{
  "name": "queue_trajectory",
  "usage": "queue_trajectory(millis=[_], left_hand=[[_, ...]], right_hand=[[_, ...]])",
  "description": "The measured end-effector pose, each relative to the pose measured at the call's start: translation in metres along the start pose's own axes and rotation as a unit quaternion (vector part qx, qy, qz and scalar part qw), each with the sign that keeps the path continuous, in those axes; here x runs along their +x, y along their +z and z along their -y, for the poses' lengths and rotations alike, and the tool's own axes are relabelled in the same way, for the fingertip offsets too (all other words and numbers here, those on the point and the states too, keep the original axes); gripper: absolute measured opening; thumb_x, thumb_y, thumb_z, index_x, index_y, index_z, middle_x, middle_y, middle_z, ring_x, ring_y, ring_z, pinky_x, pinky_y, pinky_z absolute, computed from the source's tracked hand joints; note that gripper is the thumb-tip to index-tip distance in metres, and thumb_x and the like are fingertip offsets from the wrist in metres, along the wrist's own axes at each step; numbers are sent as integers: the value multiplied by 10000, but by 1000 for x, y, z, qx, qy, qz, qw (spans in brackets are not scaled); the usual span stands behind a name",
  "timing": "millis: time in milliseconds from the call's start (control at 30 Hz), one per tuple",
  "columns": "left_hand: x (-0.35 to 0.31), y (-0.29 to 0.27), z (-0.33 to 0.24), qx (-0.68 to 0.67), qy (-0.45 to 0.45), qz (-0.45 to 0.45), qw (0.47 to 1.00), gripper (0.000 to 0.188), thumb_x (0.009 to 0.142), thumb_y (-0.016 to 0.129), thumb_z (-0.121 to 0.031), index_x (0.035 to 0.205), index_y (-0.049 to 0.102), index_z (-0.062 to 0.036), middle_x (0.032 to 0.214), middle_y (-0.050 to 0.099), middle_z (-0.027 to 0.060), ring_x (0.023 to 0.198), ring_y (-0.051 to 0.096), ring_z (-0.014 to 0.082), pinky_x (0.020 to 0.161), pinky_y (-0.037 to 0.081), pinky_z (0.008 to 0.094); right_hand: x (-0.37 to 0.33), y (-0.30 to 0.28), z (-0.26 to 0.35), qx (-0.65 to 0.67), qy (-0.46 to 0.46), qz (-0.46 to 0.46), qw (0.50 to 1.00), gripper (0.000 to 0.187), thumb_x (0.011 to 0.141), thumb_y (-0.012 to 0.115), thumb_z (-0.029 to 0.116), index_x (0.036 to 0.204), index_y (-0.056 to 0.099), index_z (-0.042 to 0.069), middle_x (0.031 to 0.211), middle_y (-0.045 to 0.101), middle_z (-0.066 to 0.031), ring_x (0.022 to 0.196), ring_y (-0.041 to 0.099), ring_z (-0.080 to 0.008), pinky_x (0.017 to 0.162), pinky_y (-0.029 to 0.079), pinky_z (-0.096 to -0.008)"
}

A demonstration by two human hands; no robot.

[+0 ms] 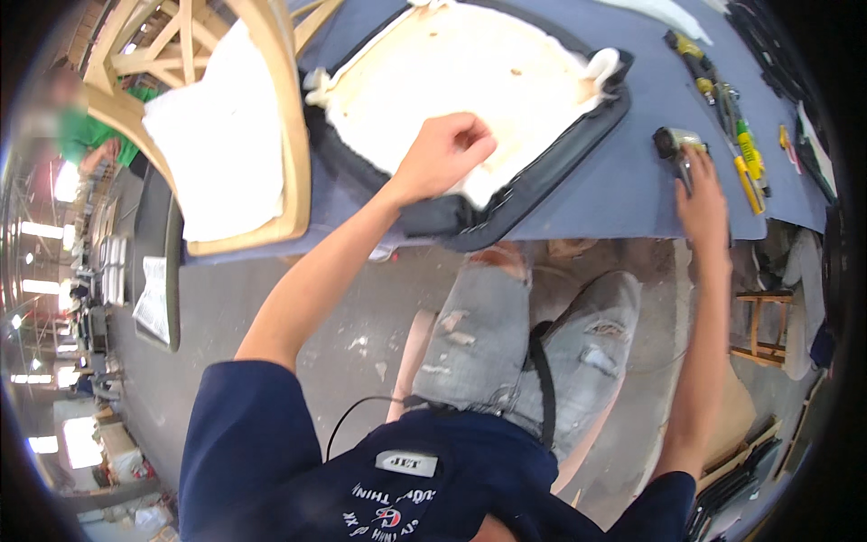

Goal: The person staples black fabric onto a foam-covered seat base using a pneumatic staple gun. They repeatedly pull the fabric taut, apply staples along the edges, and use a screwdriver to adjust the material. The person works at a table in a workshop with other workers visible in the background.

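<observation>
A chair seat (pixel 461 81) lies underside up on the table, its pale base ringed by black covering folded over the edge. White padding shows at its corners. Over the near part of this seat is my left hand (pixel 444 155), closed with fingers curled; anything inside them is hidden. My right hand (pixel 703 200) is farther right, near the table's front edge, its fingers around a black and silver staple gun (pixel 679 144) that rests on the table. Part of the tool is covered by the hand.
A wooden chair frame (pixel 293 154) with a white sheet (pixel 221 131) stands at the left on the blue-grey table (pixel 578 203). Several hand tools, including a yellow-green marker (pixel 748 149), lie at the right. A person in green (pixel 90 135) is at the far left. A wooden stool (pixel 763 330) stands below right.
</observation>
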State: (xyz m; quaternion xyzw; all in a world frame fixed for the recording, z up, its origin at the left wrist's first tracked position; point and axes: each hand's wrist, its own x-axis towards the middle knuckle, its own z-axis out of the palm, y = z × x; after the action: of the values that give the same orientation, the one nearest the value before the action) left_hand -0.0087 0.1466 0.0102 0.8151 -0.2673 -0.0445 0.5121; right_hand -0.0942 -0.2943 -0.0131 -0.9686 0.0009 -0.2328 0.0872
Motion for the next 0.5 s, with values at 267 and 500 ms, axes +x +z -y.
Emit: queue_trajectory(millis=[267,500], left_hand=[[1,-3,-6,4,-12,1,1000,139,957,677,-112,919,647,18,815,657,27,761,629,95,716,510,269],[-2,-6,-5,-21,-82,6,996,87,936,679,-71,905,650,4,804,654,47,743,643,118,688,515,268]], right_hand=[[15,7,31,-24,61,-76,995,426,936,620,112,1360,605,154,1368,612,-97,1073,684,-340,891,565,-458],[41,22,17,-37,26,-93,995,415,914,643,91,1327,646,134,1326,650,-133,1023,689,-331,837,562,-435]])
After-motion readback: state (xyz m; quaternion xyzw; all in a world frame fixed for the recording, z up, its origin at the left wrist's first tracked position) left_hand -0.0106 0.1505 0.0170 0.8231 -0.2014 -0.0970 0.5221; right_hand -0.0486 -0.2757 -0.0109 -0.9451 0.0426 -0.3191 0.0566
